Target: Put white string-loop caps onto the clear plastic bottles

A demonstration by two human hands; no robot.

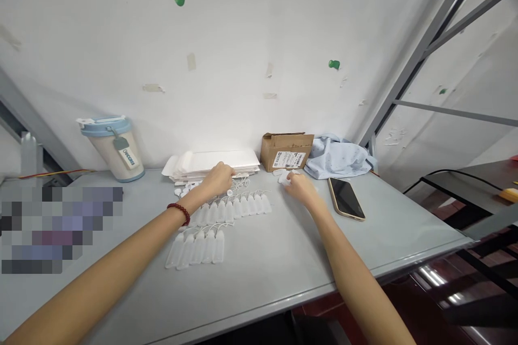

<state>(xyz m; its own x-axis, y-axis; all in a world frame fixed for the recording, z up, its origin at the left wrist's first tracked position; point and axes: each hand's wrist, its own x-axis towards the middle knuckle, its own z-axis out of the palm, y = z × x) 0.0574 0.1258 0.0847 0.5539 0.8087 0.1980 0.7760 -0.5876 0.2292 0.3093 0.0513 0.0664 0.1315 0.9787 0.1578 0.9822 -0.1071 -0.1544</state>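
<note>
My left hand (220, 179) is closed above a pile of white cords (243, 180) and small white round pieces (180, 192). What its fingers hold, if anything, is hidden. My right hand (301, 188) is closed, its fingertips pinching at small white flat pieces (283, 176) in front of the cardboard box. Between and below the hands lie translucent plastic sleeves with white strings: a back row (229, 211) of several and a front row (208, 246) of several, side by side on the grey table (275, 269).
Behind my left hand is a stack of white envelopes (222, 159). A cardboard box (287, 151) with labels and a light blue cloth (338, 156) stand against the wall. A phone (347, 198) lies at the right, and a blue-lidded tumbler (115, 148) stands at the left.
</note>
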